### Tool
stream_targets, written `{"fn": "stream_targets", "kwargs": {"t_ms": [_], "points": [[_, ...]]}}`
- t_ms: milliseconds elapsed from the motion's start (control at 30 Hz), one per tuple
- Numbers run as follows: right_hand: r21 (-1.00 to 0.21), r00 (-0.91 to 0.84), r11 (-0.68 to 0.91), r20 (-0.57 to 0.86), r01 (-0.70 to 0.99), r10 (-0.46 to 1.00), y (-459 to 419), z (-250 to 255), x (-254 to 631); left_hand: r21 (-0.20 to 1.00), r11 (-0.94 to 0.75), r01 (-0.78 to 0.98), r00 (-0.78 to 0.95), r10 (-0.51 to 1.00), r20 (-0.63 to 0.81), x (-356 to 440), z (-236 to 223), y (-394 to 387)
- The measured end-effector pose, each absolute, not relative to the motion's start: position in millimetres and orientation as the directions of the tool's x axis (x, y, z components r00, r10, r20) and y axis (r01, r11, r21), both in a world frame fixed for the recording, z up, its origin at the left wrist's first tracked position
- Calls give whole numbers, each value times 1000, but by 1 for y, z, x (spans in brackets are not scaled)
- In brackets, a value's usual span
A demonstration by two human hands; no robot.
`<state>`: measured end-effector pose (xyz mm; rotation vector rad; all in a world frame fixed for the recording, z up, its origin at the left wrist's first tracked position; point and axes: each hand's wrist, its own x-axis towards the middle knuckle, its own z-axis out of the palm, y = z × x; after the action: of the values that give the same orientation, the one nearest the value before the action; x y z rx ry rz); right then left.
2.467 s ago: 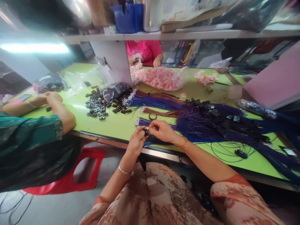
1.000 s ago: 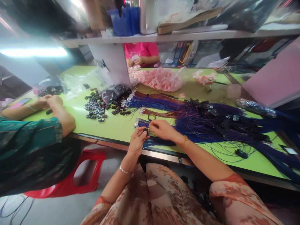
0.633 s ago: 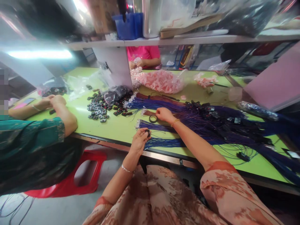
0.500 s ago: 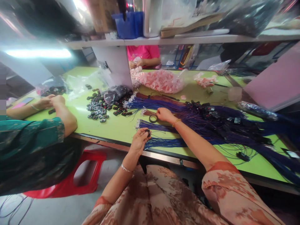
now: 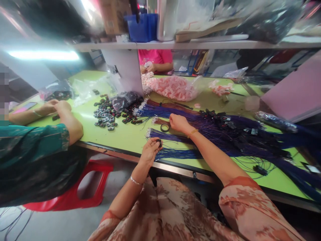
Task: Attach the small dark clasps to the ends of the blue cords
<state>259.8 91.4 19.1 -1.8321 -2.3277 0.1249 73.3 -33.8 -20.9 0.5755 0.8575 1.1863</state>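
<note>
My left hand (image 5: 149, 151) hovers at the near edge of the green table (image 5: 120, 134), its fingers pinched on a small black connector (image 5: 159, 143). My right hand (image 5: 177, 122) is stretched forward with curled fingers on the brown wire bundle (image 5: 173, 121), beside a small tape ring (image 5: 164, 127). Whether it grips a wire is hidden. Blue wire bundles (image 5: 173, 136) with bare silver ends lie between my two hands.
A heap of black connectors (image 5: 106, 115) lies left of the wires. A person in a green sleeve (image 5: 32, 142) works at the left, and a person in pink (image 5: 155, 60) sits across. Pink parts in a bag (image 5: 173, 87) lie beyond. A red stool (image 5: 82, 187) stands below.
My right hand left the connector and reached forward to the brown wire bundle by the tape ring. My left hand stayed put, still pinching the black connector.
</note>
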Motion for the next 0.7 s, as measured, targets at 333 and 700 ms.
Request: {"fn": "stream_targets", "kwargs": {"t_ms": [333,700], "points": [[-618,-419,523,320,587,850,63,35,226,781,286,-554,117,956,-268,74,-21,-34],[-619,-455,582,373,527,809,6,28,252,798,252,-548,83,965,-248,87,-11,-28]]}}
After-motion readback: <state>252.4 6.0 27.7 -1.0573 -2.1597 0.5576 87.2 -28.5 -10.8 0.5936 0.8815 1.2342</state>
